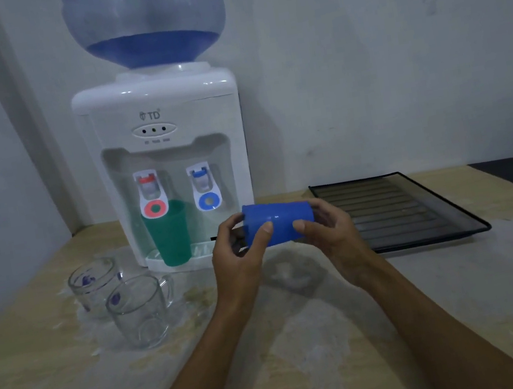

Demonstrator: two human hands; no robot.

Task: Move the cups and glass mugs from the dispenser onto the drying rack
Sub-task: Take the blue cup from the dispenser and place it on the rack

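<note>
Both hands hold a blue plastic cup [278, 219] on its side in the air, in front of the white water dispenser [165, 162]. My left hand [242, 258] grips its left end and my right hand [329, 233] its right end. A green cup [170, 236] stands upright on the dispenser's drip tray under the red tap. Two glass mugs [93, 284] [140, 312] with purple marks stand on the table left of the dispenser. The black drying rack [396, 208] lies flat to the right with nothing on it.
The wooden table [306, 338] has pale worn patches. A large blue water bottle [144, 19] sits on top of the dispenser. Walls close in behind and on the left. A dark surface edges the far right.
</note>
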